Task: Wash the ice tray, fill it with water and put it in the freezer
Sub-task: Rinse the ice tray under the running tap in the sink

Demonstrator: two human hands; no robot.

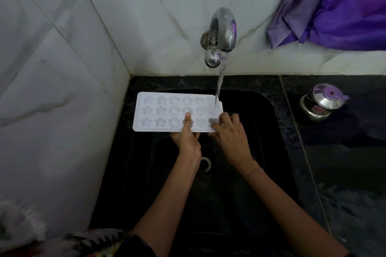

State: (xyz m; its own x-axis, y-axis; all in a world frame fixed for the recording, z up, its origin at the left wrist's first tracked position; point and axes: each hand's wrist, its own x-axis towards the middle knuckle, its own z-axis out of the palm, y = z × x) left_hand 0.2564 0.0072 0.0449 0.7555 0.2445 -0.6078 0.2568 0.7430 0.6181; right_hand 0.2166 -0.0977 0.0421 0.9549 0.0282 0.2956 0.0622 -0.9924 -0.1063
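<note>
Head view: at frame centre the white ice tray (163, 110) sits over the black sink (263, 123), left hand (188, 137) gripping its near edge, right hand (229, 135) pinching its right corner, tap water (220, 78) striking that end.

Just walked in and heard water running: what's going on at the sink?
A person holds a white ice tray over the black sink with both hands. The left hand grips its near edge, thumb on top; the right hand holds the right end. Water from the running tap falls on the tray's far right corner. A steel pot stands on the counter at right.
</note>
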